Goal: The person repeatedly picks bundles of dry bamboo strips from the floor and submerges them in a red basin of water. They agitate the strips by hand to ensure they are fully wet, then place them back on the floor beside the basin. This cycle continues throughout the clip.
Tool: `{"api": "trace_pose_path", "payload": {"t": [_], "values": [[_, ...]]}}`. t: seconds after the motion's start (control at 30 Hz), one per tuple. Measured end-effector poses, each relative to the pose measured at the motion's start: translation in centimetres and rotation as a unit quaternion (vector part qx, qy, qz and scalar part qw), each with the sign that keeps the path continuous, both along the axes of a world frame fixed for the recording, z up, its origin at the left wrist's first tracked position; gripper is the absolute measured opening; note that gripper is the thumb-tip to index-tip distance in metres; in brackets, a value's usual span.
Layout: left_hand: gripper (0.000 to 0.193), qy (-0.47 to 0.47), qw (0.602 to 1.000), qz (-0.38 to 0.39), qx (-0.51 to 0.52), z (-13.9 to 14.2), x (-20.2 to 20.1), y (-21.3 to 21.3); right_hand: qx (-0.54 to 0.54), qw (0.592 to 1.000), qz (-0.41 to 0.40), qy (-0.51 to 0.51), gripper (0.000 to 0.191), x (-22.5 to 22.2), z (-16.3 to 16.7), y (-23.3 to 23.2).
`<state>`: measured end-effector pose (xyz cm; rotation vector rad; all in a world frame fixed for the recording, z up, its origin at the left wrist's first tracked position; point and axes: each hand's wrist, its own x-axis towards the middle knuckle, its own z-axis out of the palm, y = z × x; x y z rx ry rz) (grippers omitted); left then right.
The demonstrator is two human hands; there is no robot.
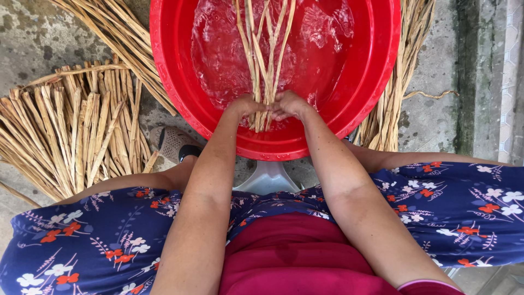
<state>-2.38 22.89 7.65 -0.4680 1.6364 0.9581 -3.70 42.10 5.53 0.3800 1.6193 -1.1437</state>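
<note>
A big red plastic basin (376,65) of water stands on the concrete floor in front of me. A small bunch of pale dried plant stalks (266,49) lies in the water, running from the far rim toward me. My left hand (245,105) and my right hand (288,105) are side by side at the near end of the bunch, both closed around the stalks just above the water. My forearms reach forward over my knees in blue flowered trousers.
A large fan of dried stalks (71,131) lies on the floor at the left, more stalks (117,33) lean past the basin's left side, another bundle (401,93) lies at its right. A grey shoe (173,143) and a pale low stool (267,177) sit beneath me.
</note>
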Motion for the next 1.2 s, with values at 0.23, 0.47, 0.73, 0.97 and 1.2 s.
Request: {"api": "trace_pose_path", "payload": {"t": [0.23,0.47,0.73,0.97,1.2], "values": [[0.068,0.141,0.961,0.081,0.225,-0.8,1.0,0.9,-0.074,0.996,-0.011,-0.052,0.039,-0.2,1.8,-0.7],[0.033,0.08,0.979,0.156,0.105,-1.6,0.9,1.2,0.065,0.96,-0.268,0.055,0.046,-1.7,4.8,-0.7],[0.034,0.239,0.97,0.001,0.037,4.7,5.8,5.0,-0.036,0.95,-0.31,0.001,0.027,-0.8,1.3,-4.8],[0.044,0.256,0.959,-0.115,0.033,21.7,9.3,2.6,-0.041,0.797,-0.602,-0.03,0.017,-6.5,2.1,3.5],[0.035,0.27,0.96,-0.073,-0.027,26.7,6.9,-5.0,-0.325,0.745,-0.576,0.094,0.065,-8.5,6.9,4.9]]}}
